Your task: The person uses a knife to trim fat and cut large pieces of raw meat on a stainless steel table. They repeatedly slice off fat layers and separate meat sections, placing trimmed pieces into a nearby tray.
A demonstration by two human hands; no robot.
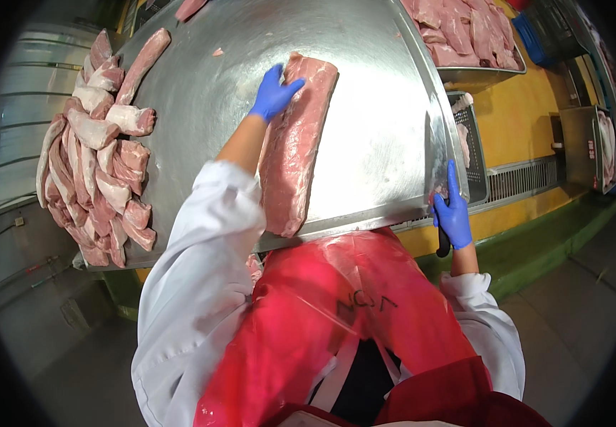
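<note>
Left hand, blue glove: fingers spread flat against the far end of a long slab of raw pork, pressing its left flank, not closed round it. The slab runs lengthwise from that hand back toward the body, its near end overhanging the front edge of the steel table.

Right hand, blue glove: fist wrapped round the dark handle of a knife, index finger stretched up along it. The handle's butt shows below the fist; the blade cannot be made out against the steel. The hand sits at the table's right front corner, well apart from the slab, with a small scrap of meat touching its fingers.

Left of the left hand, across bare steel: a heap of trimmed pork strips stacked along the table's left edge.

Beyond and right of the left hand: a steel tray of pale meat cuts. Just beyond the right hand: a dark slotted crate with a pale piece on it.

Below both hands: white coat sleeves and a red plastic apron
</note>
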